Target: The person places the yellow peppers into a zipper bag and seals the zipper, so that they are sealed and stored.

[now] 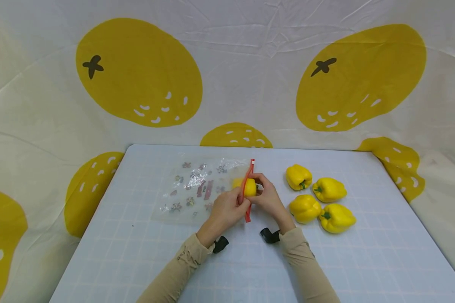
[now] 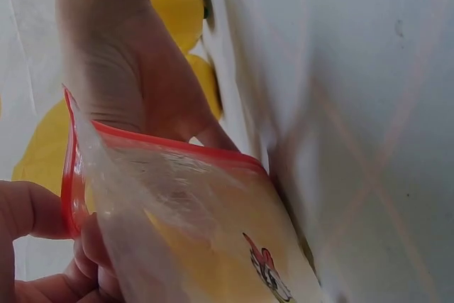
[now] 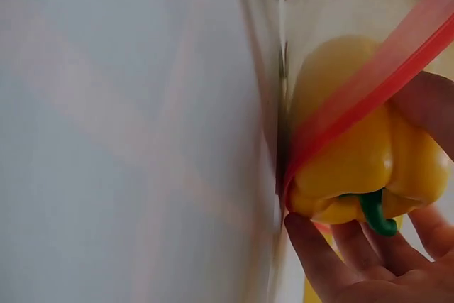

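Note:
A clear zip bag (image 1: 189, 187) with a printed pattern and a red zip edge (image 1: 248, 216) lies flat on the table, its mouth facing right. My left hand (image 1: 225, 208) pinches the red edge; in the left wrist view its fingers (image 2: 32, 211) hold one side of the mouth apart from the other. My right hand (image 1: 271, 201) grips a yellow bell pepper (image 3: 347, 175) at the mouth. The pepper's far part shows through the plastic, while its green stem end is outside, toward my right palm. Fingers and thumb of the right hand curl around that end.
Several more yellow bell peppers (image 1: 306, 208) stand and lie close together to the right of my right hand. A black wrist-camera mount (image 1: 269, 235) shows beneath the right wrist. Behind the white table (image 1: 110, 261) hangs a fruit-printed cloth (image 1: 246, 84).

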